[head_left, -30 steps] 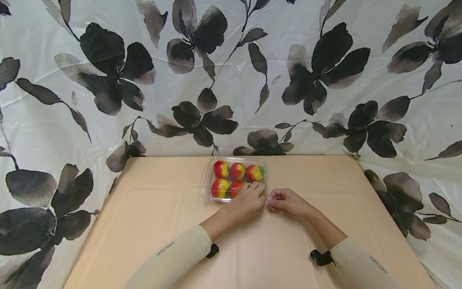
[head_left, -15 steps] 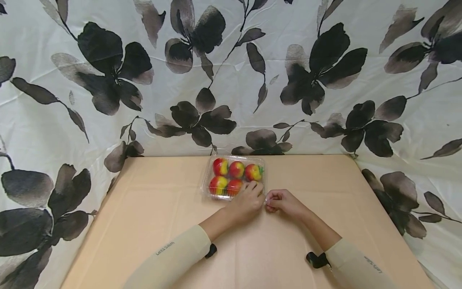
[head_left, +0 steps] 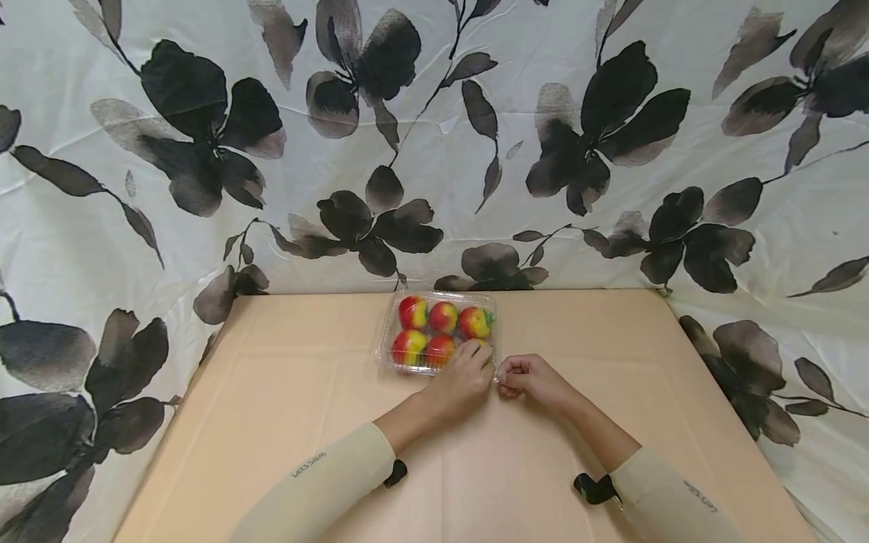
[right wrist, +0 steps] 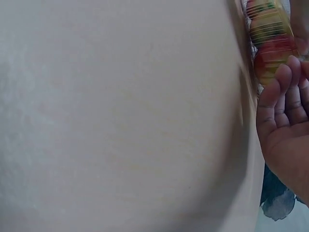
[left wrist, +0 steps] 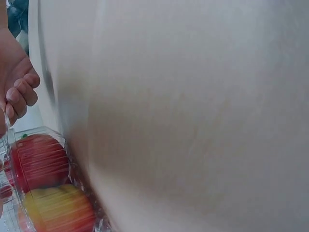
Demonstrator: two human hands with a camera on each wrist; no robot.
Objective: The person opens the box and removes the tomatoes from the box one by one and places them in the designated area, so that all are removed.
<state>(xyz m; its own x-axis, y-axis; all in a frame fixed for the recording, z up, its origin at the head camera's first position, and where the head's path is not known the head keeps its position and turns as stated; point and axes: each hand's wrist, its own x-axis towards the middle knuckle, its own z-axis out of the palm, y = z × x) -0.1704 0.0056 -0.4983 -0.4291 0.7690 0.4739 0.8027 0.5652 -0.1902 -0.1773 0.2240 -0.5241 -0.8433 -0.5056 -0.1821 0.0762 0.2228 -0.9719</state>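
A clear plastic clamshell box (head_left: 382, 348) stands near the table's far edge, holding several red-and-yellow apples (head_left: 409, 347). My left hand (head_left: 462, 381) lies over the box's front right corner, its fingers bent over the lid and hiding most of one apple. Beside that corner, my right hand (head_left: 529, 378) pinches the box's rim between thumb and forefinger. In the left wrist view the ribbed box wall shows close up, an apple (left wrist: 41, 162) behind it and the right hand (left wrist: 19, 87) above. In the right wrist view the right hand (right wrist: 287, 116) has its fingers curled beside the box.
The table (head_left: 305, 407) has a plain tan cover. A white cloth with dark flowers (head_left: 204, 136) hangs behind it and at the sides. Each forearm wears a beige sleeve (head_left: 326, 483), with a small black camera (head_left: 595, 489) at the wrist.
Both hands keep nearly the same place at the box's front right corner. The whole view shifts slightly left; the right hand sits a little closer to the left one.
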